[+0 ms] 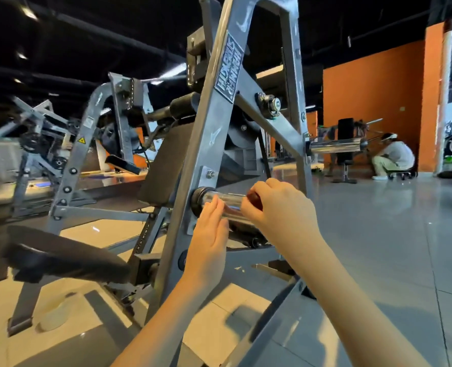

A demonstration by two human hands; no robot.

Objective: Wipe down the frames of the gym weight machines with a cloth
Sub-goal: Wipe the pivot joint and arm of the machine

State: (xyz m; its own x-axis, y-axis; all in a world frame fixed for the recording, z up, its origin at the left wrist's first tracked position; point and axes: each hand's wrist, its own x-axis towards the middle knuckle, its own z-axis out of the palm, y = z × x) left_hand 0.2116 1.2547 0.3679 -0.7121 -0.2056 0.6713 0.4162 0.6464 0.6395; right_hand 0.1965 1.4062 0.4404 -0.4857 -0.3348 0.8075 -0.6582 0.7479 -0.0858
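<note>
Open floor right; cloth at frame.

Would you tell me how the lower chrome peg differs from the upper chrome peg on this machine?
The lower chrome peg sits low on the slanted post; the upper chrome peg sits higher, on the right upright. The left hand rests straight fingers on the lower peg and the right hand curls round its end with what looks like a dark red cloth; the upper peg is untouched. Both are shiny cylinders with no plates loaded.

Open floor right of the chrome peg; slanted frame blocks left.
</note>
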